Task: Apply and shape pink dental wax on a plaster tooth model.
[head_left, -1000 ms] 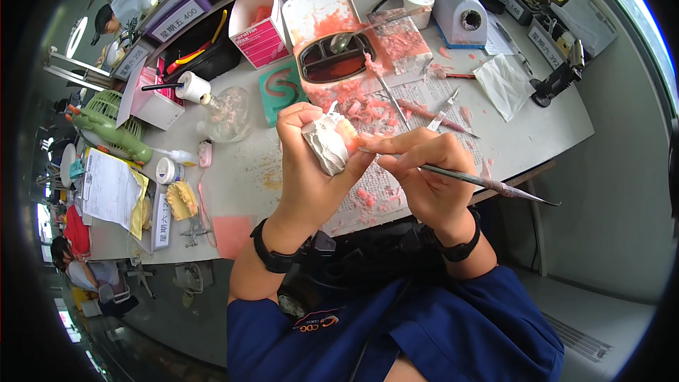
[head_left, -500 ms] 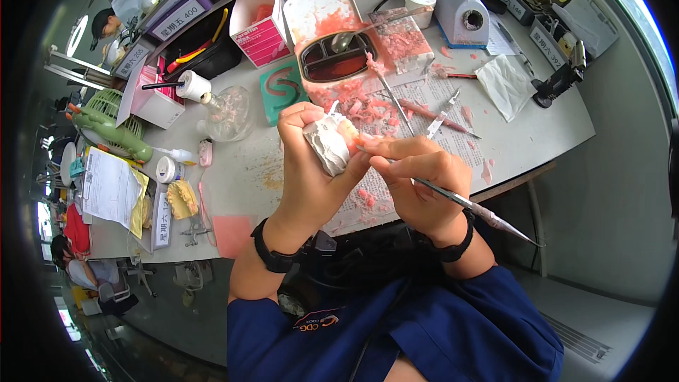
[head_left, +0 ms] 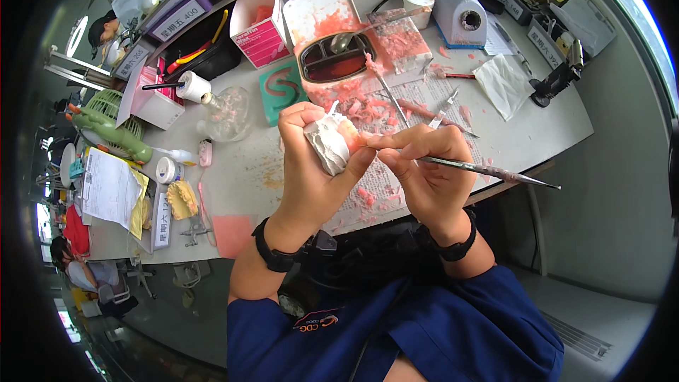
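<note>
Left fingers clasp rough white plaster model, just left of right fingers pinching slim silver metal tool crosswise.

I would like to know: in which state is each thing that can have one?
Left hand: closed around the white cast.
White cast: held.
Right hand: closed on the metal tool.
Metal tool: held, outer end free.
Divided pot: open, dark red inside.
Pink-and-white box: open, pink inside.
Printed paper: strewn with pink scraps.
Fan: cannot tell whether on.
</note>
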The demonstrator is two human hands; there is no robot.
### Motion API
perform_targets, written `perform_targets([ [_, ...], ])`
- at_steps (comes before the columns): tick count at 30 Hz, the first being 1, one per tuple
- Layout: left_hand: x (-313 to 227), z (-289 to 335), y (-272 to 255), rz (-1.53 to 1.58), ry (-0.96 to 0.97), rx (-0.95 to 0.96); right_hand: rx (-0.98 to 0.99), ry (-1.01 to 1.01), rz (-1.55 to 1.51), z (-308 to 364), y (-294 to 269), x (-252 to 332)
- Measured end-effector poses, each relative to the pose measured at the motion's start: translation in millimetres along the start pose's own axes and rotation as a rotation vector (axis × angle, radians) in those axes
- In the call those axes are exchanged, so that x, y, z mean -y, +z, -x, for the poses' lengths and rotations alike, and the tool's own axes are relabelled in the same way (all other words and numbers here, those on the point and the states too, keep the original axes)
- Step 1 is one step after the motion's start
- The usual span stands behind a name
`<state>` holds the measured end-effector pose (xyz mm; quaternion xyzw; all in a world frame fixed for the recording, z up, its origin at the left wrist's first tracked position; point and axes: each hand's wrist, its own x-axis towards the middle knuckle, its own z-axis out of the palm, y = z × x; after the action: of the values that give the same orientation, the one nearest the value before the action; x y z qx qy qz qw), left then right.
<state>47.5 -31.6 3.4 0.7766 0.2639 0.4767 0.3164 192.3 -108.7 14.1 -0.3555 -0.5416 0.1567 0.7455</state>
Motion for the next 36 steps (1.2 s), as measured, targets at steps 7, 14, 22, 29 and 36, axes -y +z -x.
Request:
perform_targets([
  [7,-3.5,-0.6,-0.2,-0.06,0.03,-0.018,0.014,-0.17,0.289,-2.9,6.8,5.9],
  [14,-0.2,-1.7,-5.3,-0.004,0.007,0.041,-0.003,0.032,-0.481,-7.6,-9.6,2.9],
  [22,5.9,-6.5,-5.1,0.096,0.046,0.023,0.078,0.188,-0.328,-5.8,-21.7,4.0],
  [29,-14.6,-15.6,-15.1,-0.16,0.144,0.022,0.196,0.094,-0.171,-6.0,-19.8,3.3],
  [36,-2.7,-19.5,-15.1,0.027,0.237,0.062,0.188,0.05,-0.087,-4.0,-17.6,2.0],
])
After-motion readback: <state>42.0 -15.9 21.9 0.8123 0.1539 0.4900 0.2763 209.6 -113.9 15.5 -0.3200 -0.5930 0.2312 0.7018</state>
